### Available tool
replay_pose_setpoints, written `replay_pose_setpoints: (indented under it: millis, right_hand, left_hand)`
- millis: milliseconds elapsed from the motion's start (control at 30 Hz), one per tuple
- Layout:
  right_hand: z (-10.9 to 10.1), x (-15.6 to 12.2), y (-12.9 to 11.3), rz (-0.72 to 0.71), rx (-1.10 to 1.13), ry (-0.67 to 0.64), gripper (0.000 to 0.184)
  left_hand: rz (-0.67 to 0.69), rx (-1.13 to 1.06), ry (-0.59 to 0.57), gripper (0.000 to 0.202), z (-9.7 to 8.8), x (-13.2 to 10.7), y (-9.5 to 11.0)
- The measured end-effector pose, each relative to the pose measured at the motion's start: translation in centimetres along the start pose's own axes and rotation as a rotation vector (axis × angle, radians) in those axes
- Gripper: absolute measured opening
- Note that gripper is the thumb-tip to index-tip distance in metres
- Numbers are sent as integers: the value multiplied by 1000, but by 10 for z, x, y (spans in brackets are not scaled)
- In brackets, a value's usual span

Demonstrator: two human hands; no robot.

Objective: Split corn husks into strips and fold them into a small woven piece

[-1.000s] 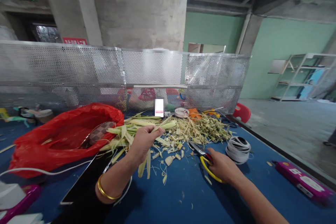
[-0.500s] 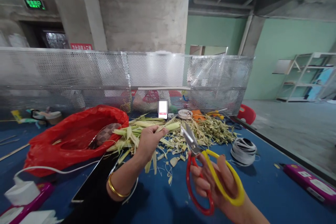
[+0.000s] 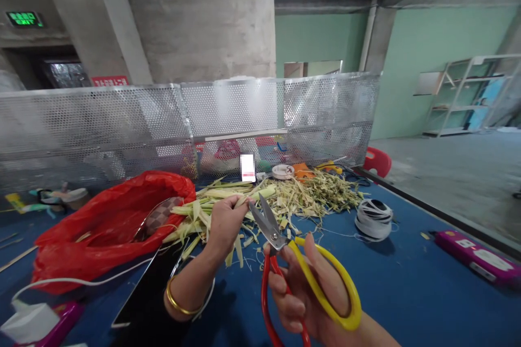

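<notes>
My left hand (image 3: 228, 219), with a gold bangle at the wrist, pinches a pale green strip of husk (image 3: 262, 193) above the pile. Scissors (image 3: 273, 236) with one red and one yellow handle are in my right hand (image 3: 303, 287), fingers and thumb through the loops. Their blades stand apart, tips close to the fingertips of my left hand and the husk. Pale husk strips (image 3: 215, 193) lie behind my left hand, and cut, dry trimmings (image 3: 317, 195) are heaped to the right.
A red plastic bag (image 3: 101, 244) lies open at left. A dark flat tablet-like device (image 3: 148, 287) is by my left arm. A white twine roll (image 3: 373, 219) and a purple power strip (image 3: 476, 257) sit at right. A perforated metal screen (image 3: 240, 103) borders the back.
The scissors in my right hand have moved left, bringing their open blades to my left fingertips. My left hand keeps its pinch on the husk. The whole view has shifted slightly.
</notes>
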State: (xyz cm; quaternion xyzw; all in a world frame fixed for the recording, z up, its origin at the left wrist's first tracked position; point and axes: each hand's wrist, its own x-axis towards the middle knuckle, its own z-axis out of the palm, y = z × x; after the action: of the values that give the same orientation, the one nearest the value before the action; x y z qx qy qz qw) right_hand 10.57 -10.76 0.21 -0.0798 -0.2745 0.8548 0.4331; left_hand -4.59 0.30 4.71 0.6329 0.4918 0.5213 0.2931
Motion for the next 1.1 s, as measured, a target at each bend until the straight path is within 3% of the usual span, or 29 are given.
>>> replay_pose_setpoints:
  millis: [400, 733, 900, 1000, 1100]
  right_hand:
    - [13, 9, -2, -43, -28, 89, 65]
    - [23, 11, -5, -25, -65, 258, 58]
    - [24, 8, -2, -82, -143, 335, 55]
    - [15, 4, -8, -111, -288, 440, 52]
    - [-12, 1, -27, -130, -730, 566, 49]
  left_hand:
    - [-43, 21, -34, 24, 6, -8, 4]
    - [-20, 26, -28, 21, 10, -7, -6]
    - [-55, -63, -57, 18, 12, -6, -3]
    - [-138, -199, -90, 18, 11, -5, 1]
    - [-353, -381, -188, 24, 9, -6, 3]
